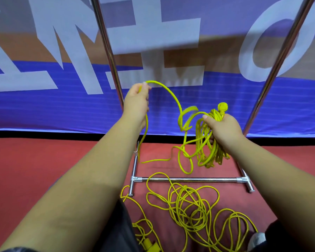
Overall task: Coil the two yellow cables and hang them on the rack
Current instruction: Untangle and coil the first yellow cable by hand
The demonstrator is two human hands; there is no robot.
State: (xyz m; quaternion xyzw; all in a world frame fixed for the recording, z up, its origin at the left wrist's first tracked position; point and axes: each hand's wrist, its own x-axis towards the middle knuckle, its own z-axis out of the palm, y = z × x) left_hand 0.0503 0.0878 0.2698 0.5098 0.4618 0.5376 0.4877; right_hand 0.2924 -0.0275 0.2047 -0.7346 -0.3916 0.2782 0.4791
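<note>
- While the right hand (224,124) is gripping the coiled yellow cable (206,142), fingers wrapped round it, first coil's underway.
- Left hand (137,99) is pinching the loose run; next loop probably needs feeding across.
- Second cable (187,202) is lying tangled by the rack (187,179).

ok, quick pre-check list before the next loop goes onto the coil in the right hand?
1. Right hand grips the bundle of coiled yellow cable, plug end sticking up: ok.
2. Left hand holds the free run of that cable, arched across to the bundle: ok.
3. Slack below the hands free of snags: not ok, a hanging loop twists on itself.
4. Second yellow cable coiled: not ok, lies in a loose tangle on the red floor.
5. Chrome tube rack upright and free: ok, nothing hangs on the part in view.
6. The two cables separate: cannot tell.
</note>
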